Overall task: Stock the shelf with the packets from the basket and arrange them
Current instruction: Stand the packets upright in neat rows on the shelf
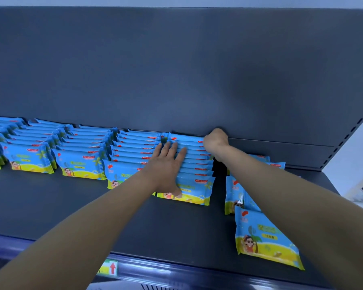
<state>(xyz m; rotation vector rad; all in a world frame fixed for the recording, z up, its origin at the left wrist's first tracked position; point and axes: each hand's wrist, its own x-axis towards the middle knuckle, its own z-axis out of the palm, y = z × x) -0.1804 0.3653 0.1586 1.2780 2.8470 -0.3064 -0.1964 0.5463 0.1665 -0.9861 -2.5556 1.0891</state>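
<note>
Blue and yellow packets stand in several front-to-back rows on the dark shelf (71,201). My left hand (168,164) lies flat with straight fingers on the tops of the rightmost full row (194,170), thumb on its front packet (195,192). My right hand (215,141) reaches to the back of that row by the back panel; its fingers are hidden behind the wrist. To the right, a loose group of packets (235,195) stands unevenly, and one packet (262,239) lies tilted near the front edge. The basket is out of view.
The dark back panel (176,70) rises behind the rows. A slotted upright (348,132) bounds the shelf at the right. A price strip with a red arrow label (111,267) runs along the front edge. Bare shelf lies in front of the rows.
</note>
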